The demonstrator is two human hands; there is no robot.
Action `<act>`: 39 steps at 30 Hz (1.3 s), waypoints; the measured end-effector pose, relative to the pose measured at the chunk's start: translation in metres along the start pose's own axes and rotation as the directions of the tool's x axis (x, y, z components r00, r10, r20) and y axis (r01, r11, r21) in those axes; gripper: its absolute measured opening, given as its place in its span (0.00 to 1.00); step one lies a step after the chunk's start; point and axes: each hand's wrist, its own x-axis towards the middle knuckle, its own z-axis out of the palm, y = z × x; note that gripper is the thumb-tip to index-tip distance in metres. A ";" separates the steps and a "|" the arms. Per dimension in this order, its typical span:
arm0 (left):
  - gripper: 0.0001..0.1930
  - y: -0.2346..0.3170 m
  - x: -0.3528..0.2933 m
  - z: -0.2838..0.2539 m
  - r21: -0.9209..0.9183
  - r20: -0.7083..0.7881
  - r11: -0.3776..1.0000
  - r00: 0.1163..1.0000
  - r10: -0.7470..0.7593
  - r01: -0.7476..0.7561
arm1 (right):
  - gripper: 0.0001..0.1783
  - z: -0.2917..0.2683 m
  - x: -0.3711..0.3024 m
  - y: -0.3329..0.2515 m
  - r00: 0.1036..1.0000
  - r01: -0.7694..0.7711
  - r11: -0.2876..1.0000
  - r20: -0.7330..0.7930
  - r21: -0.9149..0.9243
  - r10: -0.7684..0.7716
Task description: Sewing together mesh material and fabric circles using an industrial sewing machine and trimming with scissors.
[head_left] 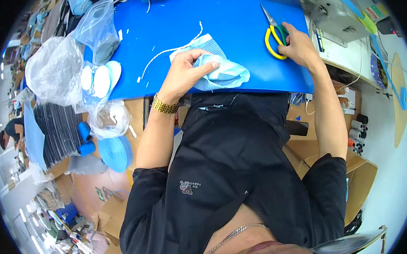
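My left hand (184, 73) pinches a light blue mesh fabric piece (224, 75), folded with its pale lining showing, at the near edge of the blue table (216, 16). From under the fabric, a white cord (160, 53) trails across the table to the left. My right hand (302, 48) has its fingers closed around the green and yellow handles of the scissors (269, 37). The blades point away from me and lie slightly apart, near the tabletop. How the fingers sit in the handle loops is partly hidden.
Clear plastic bags (53, 70) and white oval pads (102, 81) crowd the left side. Below them are blue thread spools (85, 140) and a roll of blue tape (116, 153). A sewing machine (340, 18) stands at the right. Cardboard boxes (362, 178) are beside me.
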 end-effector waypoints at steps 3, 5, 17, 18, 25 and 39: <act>0.10 0.000 0.000 -0.002 0.020 -0.004 1.000 1.000 0.015 -0.014 | 0.41 0.019 -0.019 0.012 0.996 0.034 0.898 0.058 0.439 -0.066; 0.12 0.005 -0.002 -0.004 0.122 0.039 0.991 0.998 0.047 -0.052 | 0.36 0.012 -0.053 -0.021 0.979 0.135 0.935 0.102 0.327 -0.177; 0.08 0.026 -0.003 -0.003 0.095 0.134 0.988 0.985 0.110 -0.123 | 0.36 0.027 -0.105 -0.056 0.918 0.357 0.818 -0.004 0.451 -0.398; 0.08 0.025 -0.004 -0.003 0.095 0.133 0.988 0.985 0.108 -0.122 | 0.37 0.027 -0.105 -0.056 0.918 0.351 0.824 0.009 0.445 -0.396; 0.09 0.022 -0.007 -0.003 0.123 0.118 0.985 0.987 0.104 -0.119 | 0.36 0.030 -0.102 -0.058 0.899 0.400 0.808 -0.013 0.433 -0.438; 0.11 0.022 -0.007 -0.005 0.161 0.164 0.983 0.985 0.061 -0.088 | 0.35 0.031 -0.106 -0.055 0.916 0.338 0.840 0.055 0.424 -0.396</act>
